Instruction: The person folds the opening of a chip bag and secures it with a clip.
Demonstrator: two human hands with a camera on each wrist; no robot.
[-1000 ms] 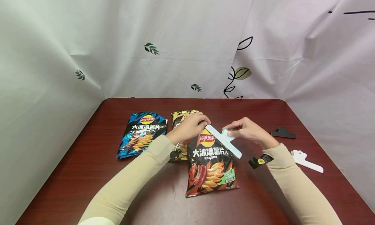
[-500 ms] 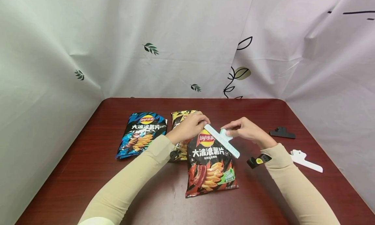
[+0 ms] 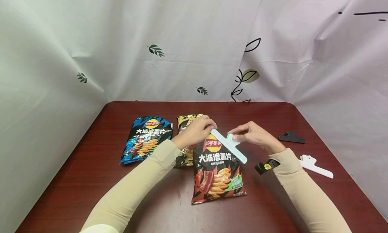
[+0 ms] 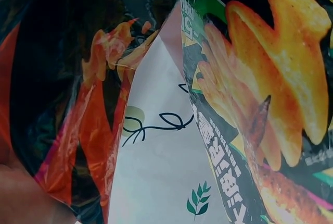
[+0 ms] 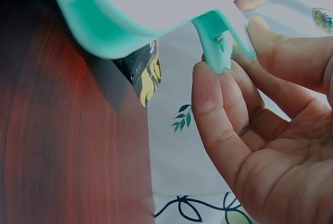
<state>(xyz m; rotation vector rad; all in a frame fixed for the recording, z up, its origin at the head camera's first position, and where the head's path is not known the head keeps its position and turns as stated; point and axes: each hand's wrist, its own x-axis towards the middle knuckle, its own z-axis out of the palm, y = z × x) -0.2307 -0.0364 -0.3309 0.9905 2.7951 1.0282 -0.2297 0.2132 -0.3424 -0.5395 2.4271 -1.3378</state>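
In the head view, a black-and-red bag of potato chips (image 3: 216, 175) lies in the middle of the table, front side up. My left hand (image 3: 197, 132) holds it near its top edge; the exact grip is partly hidden. My right hand (image 3: 254, 135) pinches the handle of a pale mint-green bag clip (image 3: 229, 146), which slants across the bag's top right corner. The right wrist view shows the thumb (image 5: 291, 57) on one handle tab and fingertips on the other, with the clip's long jaws spread apart. Bag foil (image 4: 99, 146) fills the left side of the left wrist view.
A yellow-and-black chip bag (image 3: 188, 156) lies partly under my left arm. Left of it is a blue chip bag (image 3: 148, 138). On the right of the table (image 3: 91, 179) lie a black clip (image 3: 291, 137) and a white clip (image 3: 316, 167). Patterned curtain cloth surrounds the table.
My right hand and the mint-green clip have shifted slightly left over the bag's top. My left hand and the bags stay practically where they were.
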